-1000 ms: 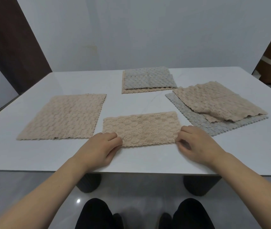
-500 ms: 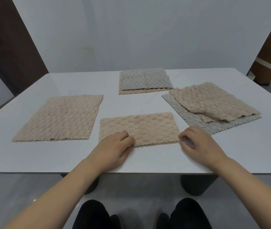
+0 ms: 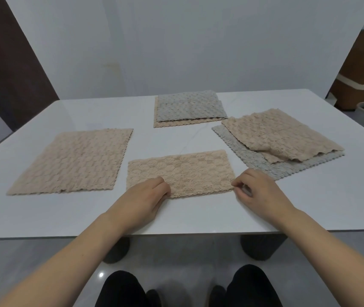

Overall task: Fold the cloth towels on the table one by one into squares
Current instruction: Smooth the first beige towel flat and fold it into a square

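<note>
Head cam looking down at the white surface. Folded beige towel sits near the front edge in the middle, long axis running left-right. Left hand rests on its near-left corner, fingers curled and pinching the near edge. Right hand is at the near-right corner, fingers bent and pinching that corner.

Count: 1 flat beige towel spread out on the left, long axis near-far. At the far middle, 1 folded grey towel lying on 1 folded beige one. On the right, 1 rumpled beige towel on top of 1 grey towel, both angled. So 6 towels: 4 beige, 2 grey.
</note>
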{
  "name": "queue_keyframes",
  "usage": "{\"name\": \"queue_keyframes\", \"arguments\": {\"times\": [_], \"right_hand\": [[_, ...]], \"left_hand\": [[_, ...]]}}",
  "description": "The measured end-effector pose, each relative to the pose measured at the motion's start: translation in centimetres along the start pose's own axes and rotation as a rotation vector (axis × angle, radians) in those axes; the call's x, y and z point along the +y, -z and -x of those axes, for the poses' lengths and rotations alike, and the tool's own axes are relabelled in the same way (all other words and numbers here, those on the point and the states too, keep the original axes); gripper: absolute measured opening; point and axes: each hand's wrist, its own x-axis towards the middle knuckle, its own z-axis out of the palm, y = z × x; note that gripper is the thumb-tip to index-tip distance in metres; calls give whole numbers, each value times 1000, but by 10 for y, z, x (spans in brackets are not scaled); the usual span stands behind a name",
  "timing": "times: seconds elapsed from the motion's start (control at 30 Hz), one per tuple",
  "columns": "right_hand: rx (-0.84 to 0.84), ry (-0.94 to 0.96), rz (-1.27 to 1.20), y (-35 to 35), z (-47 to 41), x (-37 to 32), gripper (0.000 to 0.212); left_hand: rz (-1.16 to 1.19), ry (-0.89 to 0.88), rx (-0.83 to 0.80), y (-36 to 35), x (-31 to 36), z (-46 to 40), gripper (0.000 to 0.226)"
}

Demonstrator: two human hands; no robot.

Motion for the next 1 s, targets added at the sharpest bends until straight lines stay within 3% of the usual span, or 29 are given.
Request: {"name": "queue_keyframes", "arguments": {"times": [0.2,0.43,0.6,0.73,0.8,0.9,1.0], "right_hand": [[11,99,54,0,-2,-1,15],[-6,40,71,5,-2,-9,18],[66,-18,-11,10,-36,-38,36],[-77,-75,-85,-10,-92,-72,43],[-177,-143,-96,-31,-107,-79,50],[-343,-217,122,-66,-98,-72,57],[-368,-237,181,-71,-96,-59,58]], "left_hand": [[-30,-10,-17,2,2,1,7],[-53,-14,14,0,5,2,11],[128,233,151,8,12,-16,28],[234,399,266,13,15,-65,30],[238,460,228,4,16,-83,38],[31,548,-52,-27,13,-78,54],[-11,566,-152,-36,1,-68,59]]}}
